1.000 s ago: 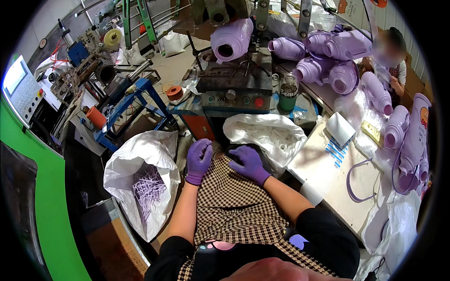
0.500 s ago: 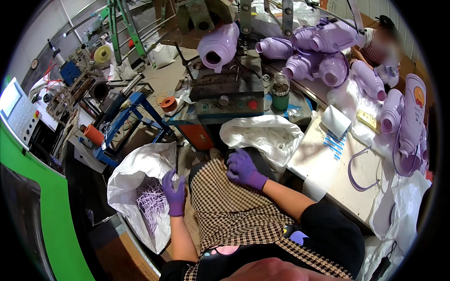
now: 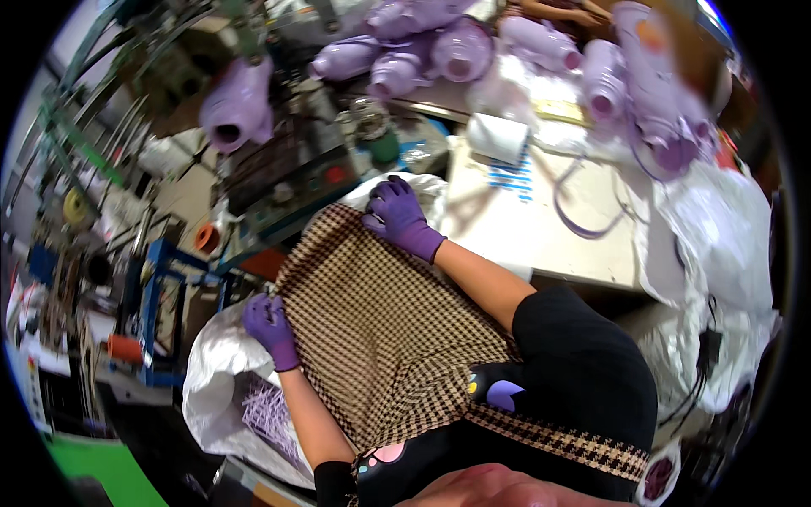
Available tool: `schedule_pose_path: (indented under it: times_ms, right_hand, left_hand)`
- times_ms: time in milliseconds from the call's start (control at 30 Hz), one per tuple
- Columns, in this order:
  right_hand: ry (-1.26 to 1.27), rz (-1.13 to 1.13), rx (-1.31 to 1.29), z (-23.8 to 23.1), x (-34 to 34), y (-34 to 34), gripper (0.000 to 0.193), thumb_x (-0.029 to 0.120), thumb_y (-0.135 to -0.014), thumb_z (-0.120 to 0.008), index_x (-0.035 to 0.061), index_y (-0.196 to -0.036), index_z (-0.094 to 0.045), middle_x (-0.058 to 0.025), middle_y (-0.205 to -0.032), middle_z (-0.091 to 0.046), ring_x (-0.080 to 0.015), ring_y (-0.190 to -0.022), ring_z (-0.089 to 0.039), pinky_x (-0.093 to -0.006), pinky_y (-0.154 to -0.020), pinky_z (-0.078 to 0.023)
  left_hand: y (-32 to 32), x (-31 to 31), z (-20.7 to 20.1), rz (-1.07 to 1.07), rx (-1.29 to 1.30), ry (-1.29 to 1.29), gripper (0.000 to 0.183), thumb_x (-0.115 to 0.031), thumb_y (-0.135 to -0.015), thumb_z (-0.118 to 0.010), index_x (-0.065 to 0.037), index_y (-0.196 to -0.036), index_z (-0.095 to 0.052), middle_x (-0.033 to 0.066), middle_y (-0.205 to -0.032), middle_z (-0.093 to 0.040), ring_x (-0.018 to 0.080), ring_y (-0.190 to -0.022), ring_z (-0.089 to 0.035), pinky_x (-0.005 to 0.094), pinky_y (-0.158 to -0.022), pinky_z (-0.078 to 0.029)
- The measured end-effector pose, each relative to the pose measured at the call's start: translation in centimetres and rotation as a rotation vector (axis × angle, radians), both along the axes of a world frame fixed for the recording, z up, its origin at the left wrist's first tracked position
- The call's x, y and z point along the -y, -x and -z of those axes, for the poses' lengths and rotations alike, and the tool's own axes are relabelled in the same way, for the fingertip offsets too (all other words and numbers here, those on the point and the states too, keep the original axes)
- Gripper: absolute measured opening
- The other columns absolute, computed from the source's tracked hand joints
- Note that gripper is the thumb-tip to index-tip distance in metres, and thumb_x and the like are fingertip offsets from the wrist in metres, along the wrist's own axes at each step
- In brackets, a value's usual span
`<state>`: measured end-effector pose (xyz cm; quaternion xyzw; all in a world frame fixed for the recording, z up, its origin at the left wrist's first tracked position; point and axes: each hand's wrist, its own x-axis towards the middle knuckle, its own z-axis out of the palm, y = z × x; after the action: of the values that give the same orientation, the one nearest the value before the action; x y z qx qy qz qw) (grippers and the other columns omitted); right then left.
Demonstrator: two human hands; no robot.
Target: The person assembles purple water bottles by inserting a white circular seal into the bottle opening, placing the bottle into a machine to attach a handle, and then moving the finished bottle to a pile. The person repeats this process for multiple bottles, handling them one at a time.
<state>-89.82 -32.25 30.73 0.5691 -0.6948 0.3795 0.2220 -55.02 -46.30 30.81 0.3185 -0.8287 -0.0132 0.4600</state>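
Note:
A brown-and-black checked apron (image 3: 380, 321) spreads over my lap, its cloth drawn out between both gloved hands. At its left edge, my left hand (image 3: 272, 334) in a purple glove has its fingers curled closed on the cloth. My right hand (image 3: 403, 221), gloved alike, is bent over the apron's far right edge, fingers closed on it; the fingertips are partly hidden. Beside my left forearm stands an open white sack (image 3: 203, 380) with thin light-purple strips (image 3: 274, 414) inside. Another white sack (image 3: 427, 193) shows behind my right hand.
A machine (image 3: 291, 182) stands ahead with a purple bottle body (image 3: 241, 106) on it. More purple bottle bodies (image 3: 460, 51) lie at the back. The white table (image 3: 574, 249) at right bears a white roll (image 3: 497, 138) and a purple strap (image 3: 568, 211). Another person's arm (image 3: 568, 13) shows at the back.
My view has swung to the right. Both hands have gone from resting near my lap to gripping the apron's edges, and the cloth is now spread wide between them.

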Motion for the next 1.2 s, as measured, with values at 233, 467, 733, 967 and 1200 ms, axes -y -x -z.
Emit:
schedule_pose_path:
  times_ms: [233,467,733,967,1200]
  right_hand:
    - [0.052,0.092,-0.054,-1.0,-20.2,10.3,0.035,0.005,-0.068,-0.071,0.0104,-0.102,-0.071,-0.0157,-0.115,-0.065,-0.037,-0.113,-0.059,-0.0513,-0.103,-0.045]
    - [-0.634,0.864,-0.273,2.6,-43.1,17.9,0.008,0.016,-0.076,-0.066,0.0118,-0.082,-0.07,-0.0141,-0.095,-0.064,-0.0379,-0.108,-0.059,-0.0545,-0.112,-0.035]
    - [-0.309,0.4,0.034,-0.8,-35.1,11.9,0.021,-0.005,-0.078,-0.06,0.0046,-0.096,-0.062,-0.0146,-0.087,-0.06,-0.0376,-0.085,-0.059,-0.0473,-0.073,-0.046]
    - [-0.08,-0.013,0.121,2.3,-22.4,7.3,0.04,-0.008,-0.075,-0.061,0.0021,-0.114,-0.056,-0.0194,-0.097,-0.058,-0.0405,-0.087,-0.058,-0.0467,-0.074,-0.049]
    - [-0.149,-0.039,-0.003,4.7,-20.8,7.9,0.029,0.01,-0.078,-0.078,0.0054,-0.103,-0.064,-0.0119,-0.088,-0.057,-0.0301,-0.078,-0.058,-0.0413,-0.068,-0.046]
  left_hand:
    - [3.5,-2.5,-0.4,0.089,-0.091,-0.198,0.036,-0.017,-0.093,-0.072,0.003,-0.121,-0.063,0.0188,-0.126,-0.061,0.0325,-0.116,-0.06,0.0392,-0.099,-0.048]
    - [0.0,-6.8,1.6,0.127,-0.128,-0.262,0.022,-0.009,-0.092,-0.068,0.002,-0.111,-0.068,0.0176,-0.123,-0.064,0.0321,-0.113,-0.061,0.0385,-0.098,-0.049]
    - [1.3,-8.6,-1.2,0.216,-0.214,-0.272,0.017,-0.01,-0.086,-0.075,-0.005,-0.103,-0.073,0.0119,-0.111,-0.071,0.0302,-0.105,-0.066,0.0401,-0.097,-0.048]
    - [4.7,-8.5,-4.9,0.397,-0.339,-0.476,0.031,-0.013,-0.093,-0.073,0.001,-0.12,-0.066,0.0112,-0.12,-0.067,0.0196,-0.108,-0.065,0.0309,-0.095,-0.051]
    - [15.1,0.8,-14.5,0.471,-0.469,-0.555,0.053,-0.028,-0.097,-0.069,0.003,-0.138,-0.053,0.0114,-0.115,-0.065,0.0175,-0.11,-0.064,0.03,-0.094,-0.051]
